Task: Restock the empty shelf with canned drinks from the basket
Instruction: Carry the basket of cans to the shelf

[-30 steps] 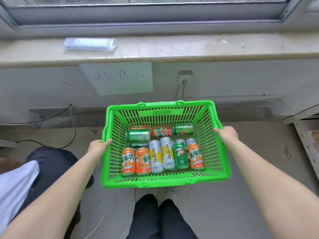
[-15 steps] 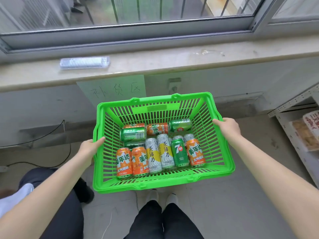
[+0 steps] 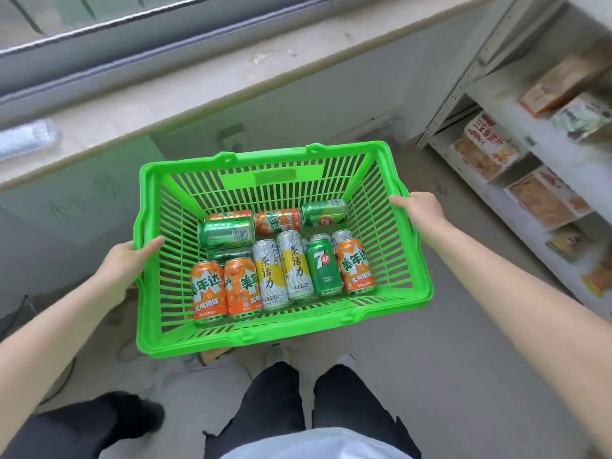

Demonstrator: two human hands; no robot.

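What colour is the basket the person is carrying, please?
Bright green all over, seen clearly in the head view: the basket.

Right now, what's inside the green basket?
The basket holds drink cans: orange ones, two white tea cans and green ones, including a 7up. Some lie across the back. One dark can is mostly hidden under others, so there may be more beneath.

1. Bright, even daylight; window (image 3: 99, 24) top left.
2. Shadows soft, faint under basket (image 3: 284, 339).
3. Motion blur on shelf (image 3: 536, 154) and sill (image 3: 198, 94); cans (image 3: 284, 260) sharp.
4. Wide-angle bending at edges.
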